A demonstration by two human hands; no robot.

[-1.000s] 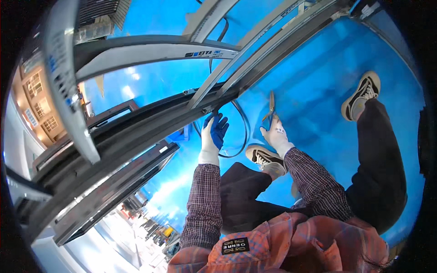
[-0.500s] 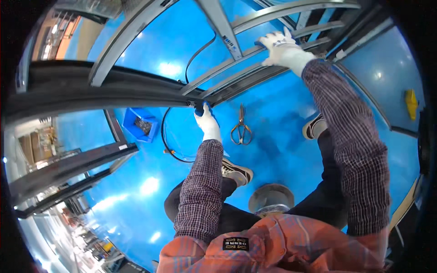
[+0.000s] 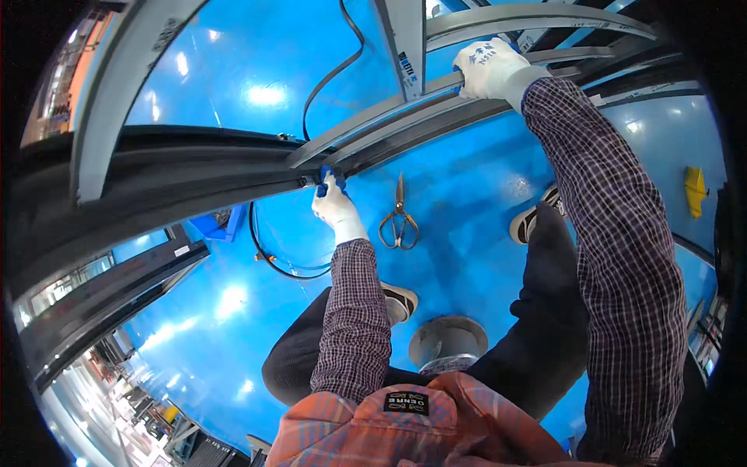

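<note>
Both hands wear white work gloves with blue palms. My right hand (image 3: 490,68) is closed over a grey metal rail (image 3: 436,105) of a large frame, at upper right. My left hand (image 3: 334,204) is at the frame's corner, where the rail meets a long black beam (image 3: 194,167). Its fingers are bent against the corner, and the fingertips are partly hidden there. A grey upright (image 3: 405,47) rises from the rail between the hands. Scissors (image 3: 399,218) with dark blades and looped handles lie on the blue floor, right of my left hand.
A blue bin (image 3: 222,224) sits partly hidden under the beam. A black cable (image 3: 268,261) curls on the floor beside it. Between my legs stands a round grey metal stool-like object (image 3: 447,342). A yellow object (image 3: 695,192) is at far right.
My right hand has gone from spread fingers to closed over the rail. The frame looks nearer, and its black beam now covers more of the blue bin. My left hand stays at the corner.
</note>
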